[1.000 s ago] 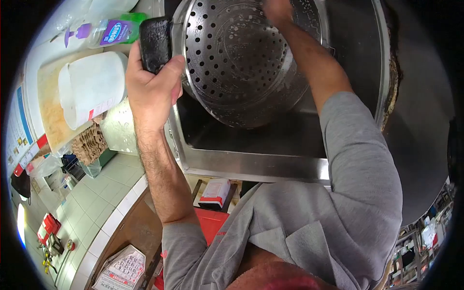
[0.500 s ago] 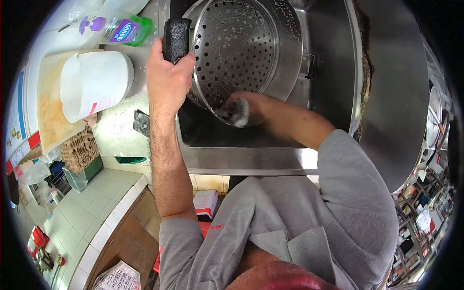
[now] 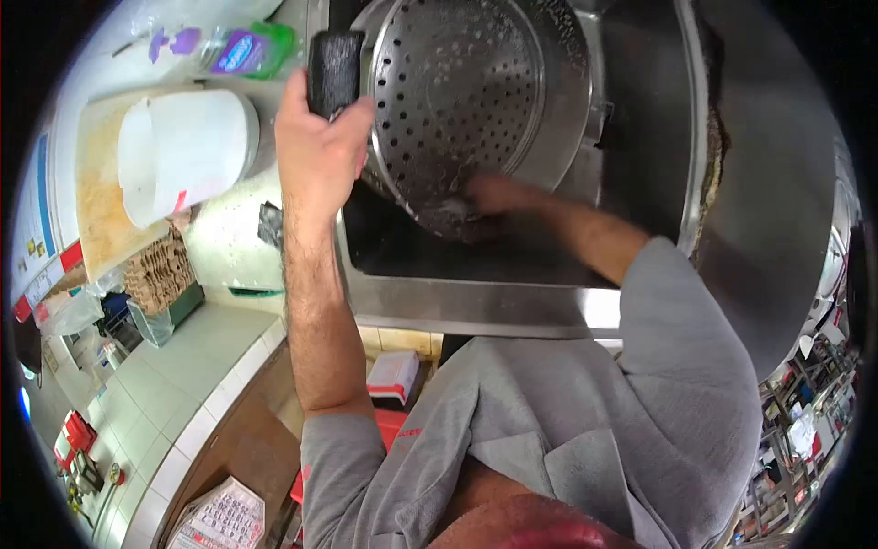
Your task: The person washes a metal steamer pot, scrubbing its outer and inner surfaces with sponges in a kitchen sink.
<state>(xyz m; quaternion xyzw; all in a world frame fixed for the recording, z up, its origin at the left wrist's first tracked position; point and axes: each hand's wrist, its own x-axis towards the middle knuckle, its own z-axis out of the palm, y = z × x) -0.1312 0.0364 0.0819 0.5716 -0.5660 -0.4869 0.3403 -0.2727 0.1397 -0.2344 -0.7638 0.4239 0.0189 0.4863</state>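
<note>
A round perforated metal steamer pan [image 3: 457, 101], wet and streaked with suds, stands tilted in the sink [image 3: 439, 261]. My left hand [image 3: 315, 156] is closed round its black handle [image 3: 335, 73] at the pan's left side, the thumb lying toward the rim. Down inside the lower part of the pan, my right hand [image 3: 503, 197] is smeared by motion. Under its fingers is a greyish, foamy scouring pad [image 3: 450, 210], itself blurred. Part of a wider metal rim shows behind the perforated pan.
Left of the sink stand a white plastic tub [image 3: 187, 156], a cutting board [image 3: 101, 192] and a green soap bottle [image 3: 256, 50] with a purple pump. A small dark pad [image 3: 270, 225] lies on the counter. Steel worktop [image 3: 777, 183] borders the right side.
My right hand has moved slightly up and right within the pan. The whole view has shifted a little. My left hand keeps its hold on the handle.
</note>
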